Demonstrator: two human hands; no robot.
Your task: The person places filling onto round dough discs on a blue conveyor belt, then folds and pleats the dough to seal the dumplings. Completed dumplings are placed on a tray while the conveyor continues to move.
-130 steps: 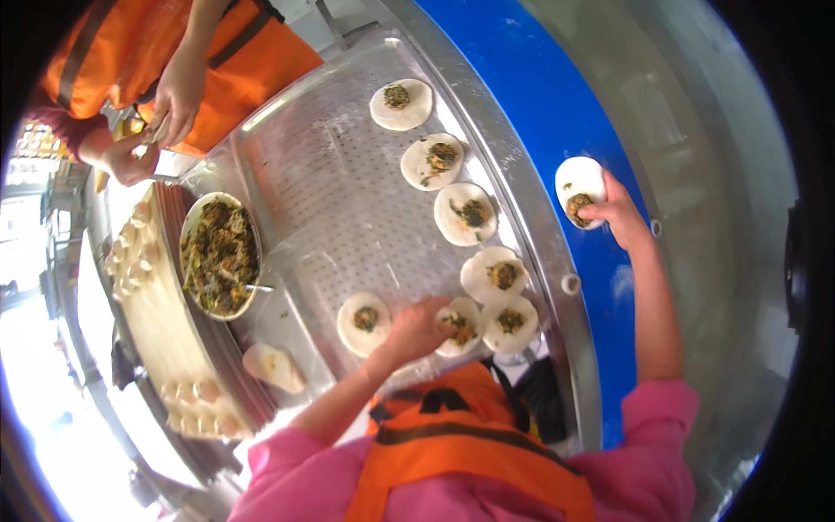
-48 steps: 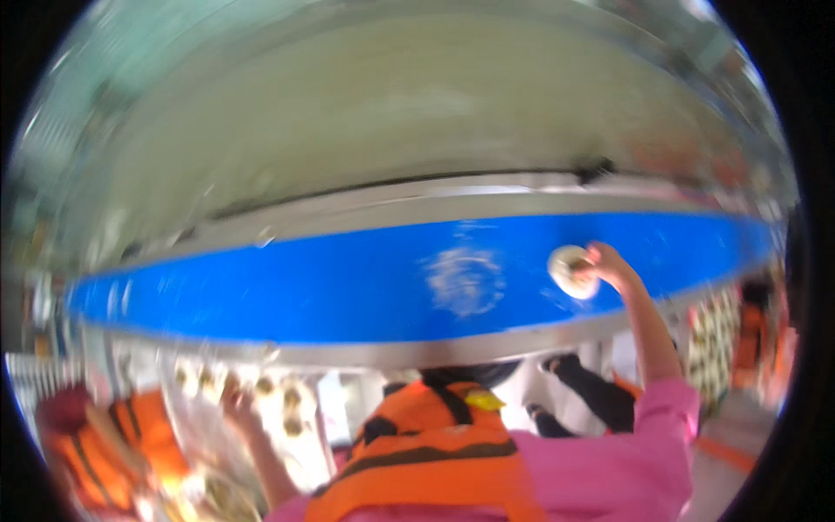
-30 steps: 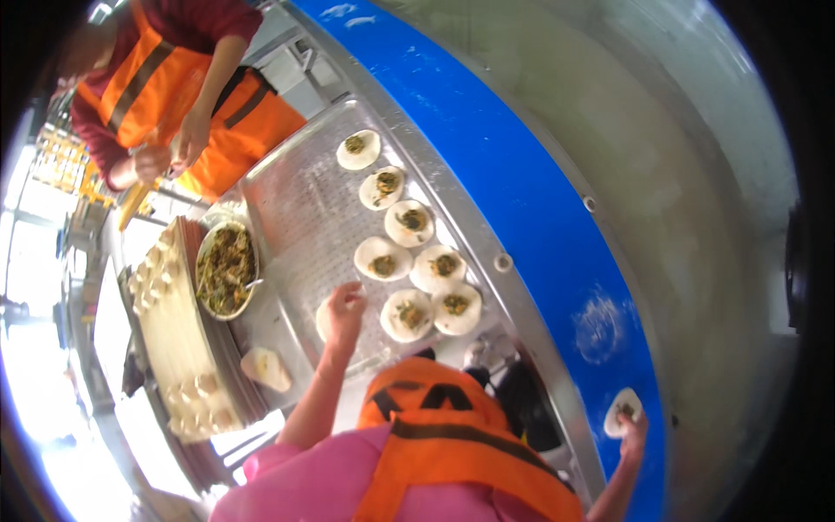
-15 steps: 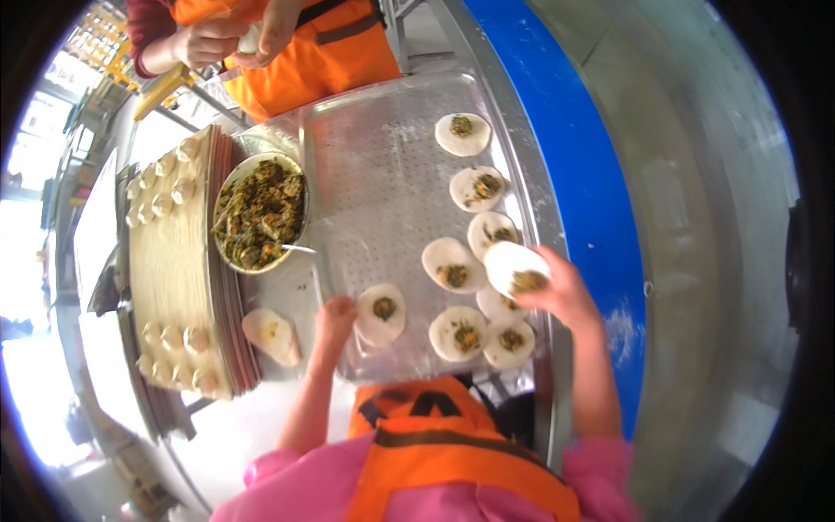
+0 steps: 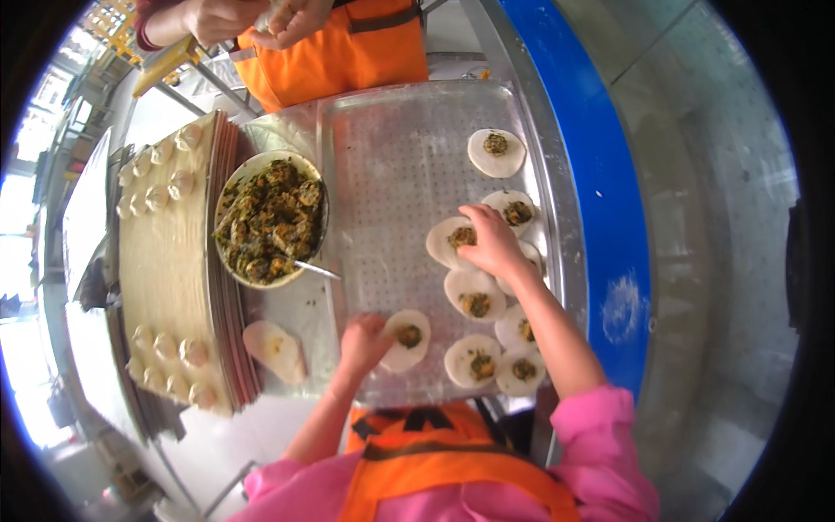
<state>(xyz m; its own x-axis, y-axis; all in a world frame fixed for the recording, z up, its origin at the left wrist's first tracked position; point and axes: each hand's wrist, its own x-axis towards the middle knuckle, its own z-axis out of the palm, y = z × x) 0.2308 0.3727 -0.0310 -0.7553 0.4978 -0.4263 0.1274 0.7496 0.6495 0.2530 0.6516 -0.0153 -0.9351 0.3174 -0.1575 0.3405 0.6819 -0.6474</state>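
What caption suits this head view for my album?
Left hand and right hand each touch a round white filled dough wrapper on a perforated metal tray.

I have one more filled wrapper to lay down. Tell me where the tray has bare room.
The perforated tray is bare across its left and upper-middle, between the filling bowl and the wrapper column. The right edge and near corner are crowded. Left hand and right hand both rest on wrappers.

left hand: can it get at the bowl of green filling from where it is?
Probably yes. The left hand rests on a round dough wrapper at the perforated metal tray's near edge; the bowl of green filling sits just beyond, nothing between.
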